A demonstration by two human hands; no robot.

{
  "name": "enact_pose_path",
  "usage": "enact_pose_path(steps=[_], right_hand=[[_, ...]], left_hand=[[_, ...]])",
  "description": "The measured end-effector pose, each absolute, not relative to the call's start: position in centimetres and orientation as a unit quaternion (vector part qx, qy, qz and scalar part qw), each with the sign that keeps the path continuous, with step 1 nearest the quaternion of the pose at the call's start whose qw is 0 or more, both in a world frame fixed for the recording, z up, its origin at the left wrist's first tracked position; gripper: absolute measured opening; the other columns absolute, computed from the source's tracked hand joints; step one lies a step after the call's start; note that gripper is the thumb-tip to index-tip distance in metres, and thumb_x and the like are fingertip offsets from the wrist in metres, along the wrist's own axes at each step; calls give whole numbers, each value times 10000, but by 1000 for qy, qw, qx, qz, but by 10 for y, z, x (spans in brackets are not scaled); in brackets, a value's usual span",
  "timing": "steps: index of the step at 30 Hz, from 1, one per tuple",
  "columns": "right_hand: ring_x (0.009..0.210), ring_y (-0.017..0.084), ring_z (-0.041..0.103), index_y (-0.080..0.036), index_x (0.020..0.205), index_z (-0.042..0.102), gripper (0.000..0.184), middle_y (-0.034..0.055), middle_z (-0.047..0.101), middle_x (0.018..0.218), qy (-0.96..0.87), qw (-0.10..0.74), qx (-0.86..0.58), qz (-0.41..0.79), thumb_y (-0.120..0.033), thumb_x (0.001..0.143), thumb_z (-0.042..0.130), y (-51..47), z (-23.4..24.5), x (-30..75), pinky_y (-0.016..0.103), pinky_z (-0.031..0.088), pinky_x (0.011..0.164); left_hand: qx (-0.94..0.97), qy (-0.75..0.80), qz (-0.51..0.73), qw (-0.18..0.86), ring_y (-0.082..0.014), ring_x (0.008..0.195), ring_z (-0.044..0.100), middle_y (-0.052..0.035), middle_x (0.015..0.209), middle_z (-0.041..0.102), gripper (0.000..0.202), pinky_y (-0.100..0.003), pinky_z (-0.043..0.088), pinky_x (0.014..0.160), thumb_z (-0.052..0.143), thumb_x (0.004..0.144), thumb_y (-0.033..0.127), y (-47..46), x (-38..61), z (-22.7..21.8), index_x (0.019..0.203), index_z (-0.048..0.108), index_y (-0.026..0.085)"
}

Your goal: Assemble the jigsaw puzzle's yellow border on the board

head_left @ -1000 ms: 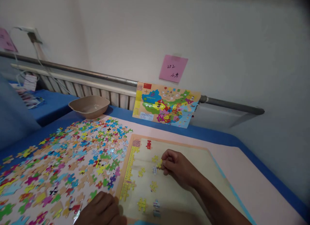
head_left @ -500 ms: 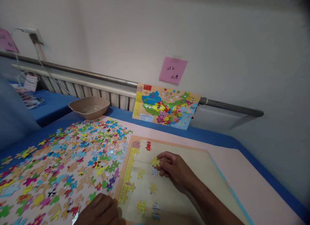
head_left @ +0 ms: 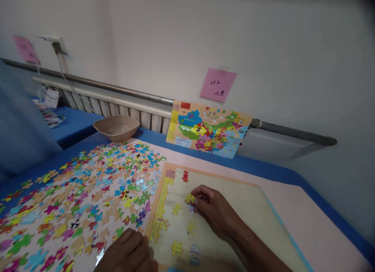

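Between the thumb and fingers of my right hand (head_left: 213, 207) is a yellow jigsaw piece (head_left: 190, 198), held over the pale puzzle board (head_left: 240, 201). My left hand (head_left: 127, 252) rests with curled fingers at the board's lower left edge; whether anything is in it is hidden. Joined yellow pieces (head_left: 161, 203) run down the board's left side. A red piece (head_left: 185, 176) lies near the top, and several loose yellow pieces (head_left: 176, 248) are spread below. A pale printed strip of pieces (head_left: 194, 254) lies near the bottom, partly in shadow.
Many loose puzzle pieces (head_left: 88, 198) cover the table's left side. Behind them stands a beige basin (head_left: 117, 128). A colourful map picture (head_left: 208, 127) leans against the wall under a metal rail (head_left: 295, 132). A pink note (head_left: 218, 84) is stuck above it.
The view has swung slightly left, so everything sits further right. My right hand still holds the yellow piece, now turned a little flatter. My left hand stays by the board's edge.
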State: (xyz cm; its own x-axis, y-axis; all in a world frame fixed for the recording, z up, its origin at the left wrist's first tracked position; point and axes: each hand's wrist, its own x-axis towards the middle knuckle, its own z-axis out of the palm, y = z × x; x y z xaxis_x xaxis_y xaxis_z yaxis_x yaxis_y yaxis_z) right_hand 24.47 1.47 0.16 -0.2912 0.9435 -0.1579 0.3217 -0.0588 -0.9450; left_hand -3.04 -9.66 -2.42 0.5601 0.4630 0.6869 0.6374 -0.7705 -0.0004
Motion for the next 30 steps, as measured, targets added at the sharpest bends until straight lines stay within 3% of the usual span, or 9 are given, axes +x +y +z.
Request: enact_pose_path(steps=[5,11,14,20,25,30], right_hand=[[692,180,632,-228,832,611,228,-18,651,685,-602,299,-518,529,-410,770,733,10,2,240,291,427,659],[686,167,624,-222,844,616,178,-29,645,678,-580,290,-489,584,-359,778,708,-5,5,226,283,434,669],[679,160,609,-218,900,658,152,-29,650,689,-587,272,-486,587,-321,789,675,-20,9,218,277,416,659],[619,128,511,-213,849,684,138,-44,591,637,-575,257,-484,608,-320,762,678,-51,7,203,252,333,588],[528,121,506,-238,760,576,232,-59,570,556,-517,264,-470,665,-383,686,742,-63,-24,190,241,363,549],[470,131,522,-257,796,533,326,-41,619,525,-468,264,-466,702,-475,667,739,-67,-28,179,242,379,509]], left_hand=[[-880,-319,-346,63,-200,698,608,-16,709,615,315,-346,479,663,485,1115,268,-103,-34,-25,844,632,202],[-861,-338,-380,23,-215,679,533,-29,692,583,397,-374,387,639,393,1123,322,-106,-29,-29,797,587,206],[-877,-339,-340,15,-208,705,555,-21,715,607,348,-376,385,654,442,1109,308,-106,-28,-27,819,601,200],[-893,-300,-331,55,-171,658,538,-1,669,591,458,-369,360,647,395,1147,270,-108,-25,-28,718,535,191],[-882,-328,-336,30,-183,668,536,0,677,587,320,-367,366,626,530,1070,242,-112,-27,-24,754,552,197],[-841,-397,-357,-85,-202,747,580,-19,799,653,133,-363,400,659,532,1022,158,-116,-33,-16,908,583,205]])
